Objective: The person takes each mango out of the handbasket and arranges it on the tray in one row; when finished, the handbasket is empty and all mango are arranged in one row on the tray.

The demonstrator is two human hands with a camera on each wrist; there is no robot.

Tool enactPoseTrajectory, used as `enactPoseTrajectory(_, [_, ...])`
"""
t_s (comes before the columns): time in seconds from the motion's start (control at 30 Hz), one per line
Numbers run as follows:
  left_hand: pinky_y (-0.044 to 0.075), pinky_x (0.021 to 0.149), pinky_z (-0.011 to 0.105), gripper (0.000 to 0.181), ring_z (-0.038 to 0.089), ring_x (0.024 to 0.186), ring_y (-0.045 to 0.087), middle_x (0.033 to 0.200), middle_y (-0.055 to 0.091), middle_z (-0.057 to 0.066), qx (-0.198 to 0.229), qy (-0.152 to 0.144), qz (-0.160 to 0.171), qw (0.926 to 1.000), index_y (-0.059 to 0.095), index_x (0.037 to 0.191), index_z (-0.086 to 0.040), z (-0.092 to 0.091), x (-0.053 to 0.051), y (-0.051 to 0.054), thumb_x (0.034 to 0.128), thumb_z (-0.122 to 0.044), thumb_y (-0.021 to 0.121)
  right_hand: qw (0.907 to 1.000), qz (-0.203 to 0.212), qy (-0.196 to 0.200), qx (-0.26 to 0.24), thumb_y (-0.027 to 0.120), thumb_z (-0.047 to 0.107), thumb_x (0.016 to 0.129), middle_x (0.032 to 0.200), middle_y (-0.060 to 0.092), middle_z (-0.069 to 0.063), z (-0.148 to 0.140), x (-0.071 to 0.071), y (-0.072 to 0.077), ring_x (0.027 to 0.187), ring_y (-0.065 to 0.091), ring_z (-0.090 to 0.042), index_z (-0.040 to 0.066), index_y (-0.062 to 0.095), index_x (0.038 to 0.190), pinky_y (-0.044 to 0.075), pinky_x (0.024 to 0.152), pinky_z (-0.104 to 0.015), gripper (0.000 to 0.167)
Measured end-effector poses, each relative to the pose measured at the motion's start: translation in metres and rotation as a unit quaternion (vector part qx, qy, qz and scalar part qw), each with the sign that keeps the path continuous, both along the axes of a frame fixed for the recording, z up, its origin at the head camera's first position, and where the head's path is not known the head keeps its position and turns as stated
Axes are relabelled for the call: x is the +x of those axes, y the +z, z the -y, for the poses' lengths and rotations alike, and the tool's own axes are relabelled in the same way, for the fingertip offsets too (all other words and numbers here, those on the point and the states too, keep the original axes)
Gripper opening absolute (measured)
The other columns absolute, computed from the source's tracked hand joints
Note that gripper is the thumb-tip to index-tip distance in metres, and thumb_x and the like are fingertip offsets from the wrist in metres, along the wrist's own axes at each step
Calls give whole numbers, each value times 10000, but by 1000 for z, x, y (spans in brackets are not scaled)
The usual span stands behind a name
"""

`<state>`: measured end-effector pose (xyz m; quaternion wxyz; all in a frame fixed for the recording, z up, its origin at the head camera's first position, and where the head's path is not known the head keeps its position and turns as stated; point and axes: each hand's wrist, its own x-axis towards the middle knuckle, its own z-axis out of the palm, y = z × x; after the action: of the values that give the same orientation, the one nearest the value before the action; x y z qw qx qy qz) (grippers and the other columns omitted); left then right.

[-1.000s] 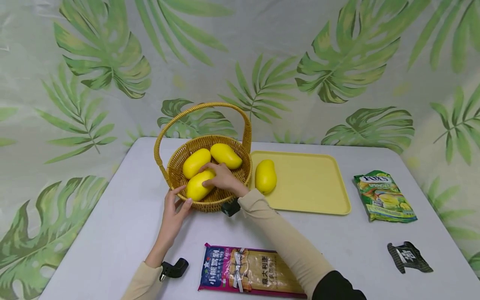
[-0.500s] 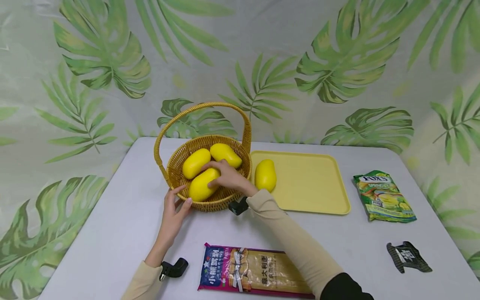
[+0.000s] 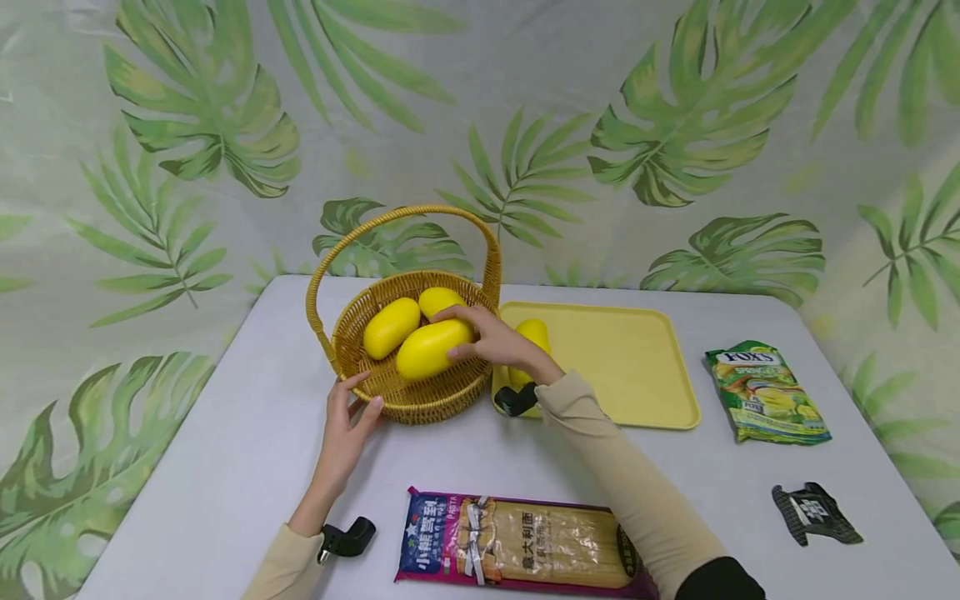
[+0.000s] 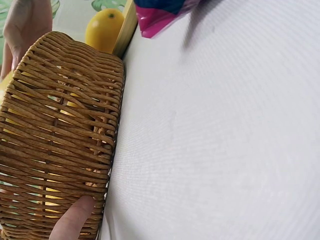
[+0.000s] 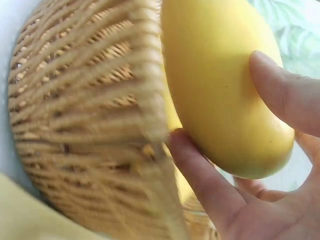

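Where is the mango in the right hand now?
In the head view, the mango is left of centre, above the basket, left of the tray.

Above your bare left hand [image 3: 347, 429] and right hand [image 3: 495, 337], you wear a plain beige left sleeve [image 3: 283, 567] and a matching, lightly creased right sleeve [image 3: 626, 475] with black material [image 3: 720, 582] toward the elbow, plus a small, angular black left-wrist device [image 3: 348, 537] and a similar black right-wrist device [image 3: 515, 400].

Mango [image 3: 429, 353] (plain yellow) over wicker basket [image 3: 420, 412]
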<state>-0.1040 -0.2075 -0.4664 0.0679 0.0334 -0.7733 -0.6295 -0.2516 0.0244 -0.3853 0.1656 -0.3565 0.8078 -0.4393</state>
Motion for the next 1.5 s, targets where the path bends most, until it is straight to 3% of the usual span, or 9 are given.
enactPoseTrajectory(0.2, [475,948,354,486,443,1332,260,1567,-73,156,-46,33,-64,10000,340,1436,-92,0,-1,-2,1004,-232,514,9961,681,-20,-559,656,123,914,1314,317,-171,-20,2,9,988,480,-316,135,485,1361,553,750,-424,479])
enactPoseTrajectory(0.33, [477,944,354,488,450,1334,253,1566,-89,156,-14,23,-25,10000,335,1438,-90,-1,0,-1,1006,-235,509,9886,1145,111,-973,629,101,924,1446,241,-125,-34,3,11,1047,521,-416,125,442,1376,532,833,-512,490])
enactPoseTrajectory(0.47, [473,946,392,485,459,1335,243,1565,-96,155,19,-5,-53,10000,330,1440,-87,-1,0,-2,1008,-226,504,9809,1441,171,-1297,597,129,944,1441,283,-73,-48,3,11,1059,523,-451,127,435,1345,482,900,-557,433])
enactPoseTrajectory(0.67, [473,945,417,492,459,1337,239,1563,-93,156,30,-13,-57,10000,326,1444,-80,0,0,-4,1008,-223,504,9796,1443,-24,-1397,524,186,998,1379,320,-80,-69,2,8,1068,506,-315,114,421,1291,466,939,-517,319])
enactPoseTrajectory(0.93, [463,953,445,506,470,1339,228,1562,-89,165,23,-31,-36,10000,316,1449,-69,1,-2,-6,1007,-222,507,9724,1565,-461,-1666,542,163,984,1364,343,-101,-94,0,1,1113,465,-329,99,421,1295,451,956,-472,340])
enactPoseTrajectory(1.2, [466,949,434,497,467,1335,235,1560,-93,168,-56,11,-57,10000,333,1434,-68,0,-1,-5,1009,-261,502,9617,1822,-404,-2009,521,152,993,1379,280,-135,-121,2,-8,1143,439,-339,96,392,1300,455,964,-519,338])
enactPoseTrajectory(1.5, [481,936,340,496,446,1329,265,1564,-46,174,-219,77,-126,9997,343,1432,-68,0,-1,-6,1006,-261,509,9569,1682,-850,-2211,508,138,1002,1397,263,-129,-153,0,-21,1175,411,-322,90,409,1294,496,944,-377,312])
